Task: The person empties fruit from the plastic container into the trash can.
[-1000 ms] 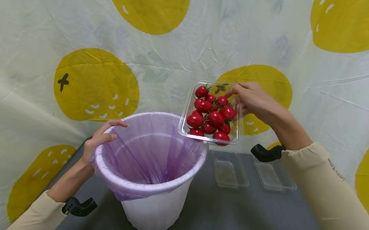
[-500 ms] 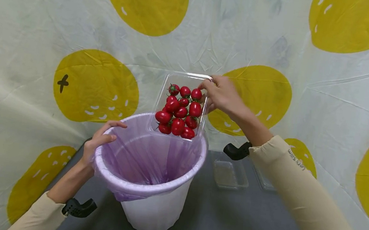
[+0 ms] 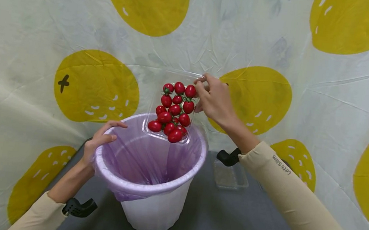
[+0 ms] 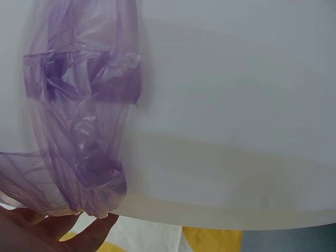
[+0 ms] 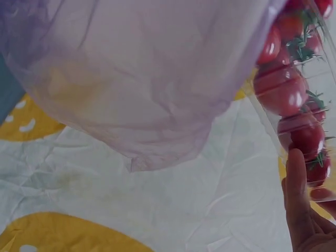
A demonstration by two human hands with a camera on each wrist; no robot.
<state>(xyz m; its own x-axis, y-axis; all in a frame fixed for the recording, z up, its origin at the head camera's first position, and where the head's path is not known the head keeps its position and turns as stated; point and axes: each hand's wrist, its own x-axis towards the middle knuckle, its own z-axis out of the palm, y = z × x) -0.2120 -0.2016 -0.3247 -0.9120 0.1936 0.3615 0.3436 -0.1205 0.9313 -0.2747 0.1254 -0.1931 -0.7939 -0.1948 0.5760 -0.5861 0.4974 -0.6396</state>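
A white trash can (image 3: 154, 213) stands upright, lined with a purple plastic bag (image 3: 147, 160) folded over its rim. My left hand (image 3: 95, 145) grips the rim on its left side; bunched bag film hangs beside its fingers in the left wrist view. In my right hand (image 3: 215, 100) is a clear plastic container (image 3: 155, 89), pinched at its upper right corner. The container is tilted, its lower edge over the can's mouth. Several cherry tomatoes (image 3: 175, 110) with green stems lie in it, heaped toward that edge. Tomatoes (image 5: 281, 89) also show through its wall in the right wrist view.
Another clear plastic container (image 3: 230, 175) lies on the dark grey table (image 3: 224, 220), right of the can. The right sleeve (image 3: 290, 201) hides most of a further one. A pale cloth with yellow fruit prints (image 3: 96, 87) hangs behind.
My right hand has carried the container of tomatoes leftward over the can and tipped it, and the tomatoes have shifted toward the lower edge. The left hand stays on the rim.
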